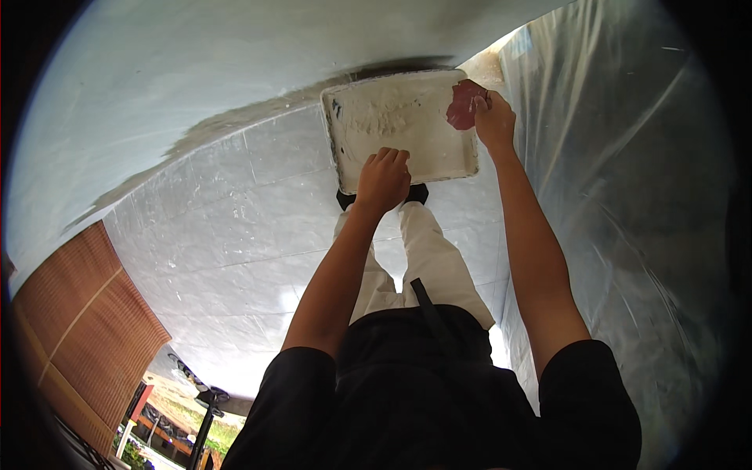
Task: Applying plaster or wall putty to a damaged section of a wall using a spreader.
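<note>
A shallow rectangular tray (432, 168) holds off-white paste, lumpy toward its far left part, with smears along its rim. Over the tray's near edge is my left hand (384, 182), its fingers curled closed. What they hold, if anything, is hidden from above. My right hand (497, 124), at the tray's right side, grips a dark red flat scraper (462, 105) between thumb and fingers. Pale paste marks show on the scraper, and its blade lies over the tray's far right corner.
A pale wall (219, 63) rises ahead, darker along its base. Clear plastic sheeting (619, 157) hangs at the right. My dark shoes (419, 193) stand by the tray's near edge on grey tiled floor (227, 211) with white specks. A brown woven blind (86, 321) is at left.
</note>
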`<act>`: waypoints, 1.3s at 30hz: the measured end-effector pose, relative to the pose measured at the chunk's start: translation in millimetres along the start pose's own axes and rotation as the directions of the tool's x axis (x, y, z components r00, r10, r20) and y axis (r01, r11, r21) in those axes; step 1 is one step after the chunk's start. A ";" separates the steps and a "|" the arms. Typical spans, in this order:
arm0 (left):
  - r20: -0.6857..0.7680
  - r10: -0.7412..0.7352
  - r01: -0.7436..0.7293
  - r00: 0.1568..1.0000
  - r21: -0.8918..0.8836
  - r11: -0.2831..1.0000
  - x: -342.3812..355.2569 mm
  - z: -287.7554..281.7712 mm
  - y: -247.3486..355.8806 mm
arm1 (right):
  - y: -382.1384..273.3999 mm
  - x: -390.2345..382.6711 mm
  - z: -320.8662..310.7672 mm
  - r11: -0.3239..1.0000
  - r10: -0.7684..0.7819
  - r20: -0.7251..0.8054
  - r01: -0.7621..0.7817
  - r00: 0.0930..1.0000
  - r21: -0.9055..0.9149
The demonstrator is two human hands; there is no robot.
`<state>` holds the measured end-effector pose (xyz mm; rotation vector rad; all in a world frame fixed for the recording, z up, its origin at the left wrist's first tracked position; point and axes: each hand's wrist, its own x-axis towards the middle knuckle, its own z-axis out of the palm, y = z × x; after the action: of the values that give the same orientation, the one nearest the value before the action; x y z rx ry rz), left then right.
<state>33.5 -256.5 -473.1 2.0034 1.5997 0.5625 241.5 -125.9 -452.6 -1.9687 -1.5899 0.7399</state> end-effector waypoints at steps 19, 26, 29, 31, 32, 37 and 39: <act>0.011 -0.083 0.084 0.996 -0.048 0.995 -5.6 56.5 -21.3 | 49.6 22.8 95.9 0.977 0.175 -0.095 -0.185 0.980 -0.106; 0.005 -0.113 0.113 0.994 -0.075 0.991 -7.5 57.1 -27.7 | 53.1 26.2 100.3 0.974 0.156 -0.100 -0.170 0.983 -0.148; 0.001 -0.123 0.123 0.992 -0.071 0.990 -9.5 56.2 -32.1 | 53.8 23.1 101.0 0.983 0.137 -0.129 -0.151 0.982 -0.104; -0.002 -0.125 0.125 0.992 -0.071 0.990 -9.1 55.6 -33.1 | 54.5 22.2 102.5 0.982 0.135 -0.111 -0.148 0.984 -0.115; -0.007 -0.128 0.127 0.992 -0.074 0.989 -8.6 55.2 -33.1 | 54.8 22.4 102.8 0.982 0.134 -0.113 -0.147 0.985 -0.116; -0.031 -0.137 0.134 0.990 -0.094 0.986 -5.1 53.6 -32.4 | 61.6 22.0 107.0 0.982 0.099 -0.088 -0.111 0.991 -0.153; -0.033 -0.146 0.142 0.989 -0.102 0.985 -5.2 53.8 -33.1 | 63.1 21.5 106.5 0.981 0.103 -0.072 -0.114 0.992 -0.157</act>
<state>39.8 -262.9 -535.9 1.7979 1.6911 0.6174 216.9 -112.3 -575.0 -2.1866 -1.5571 0.5998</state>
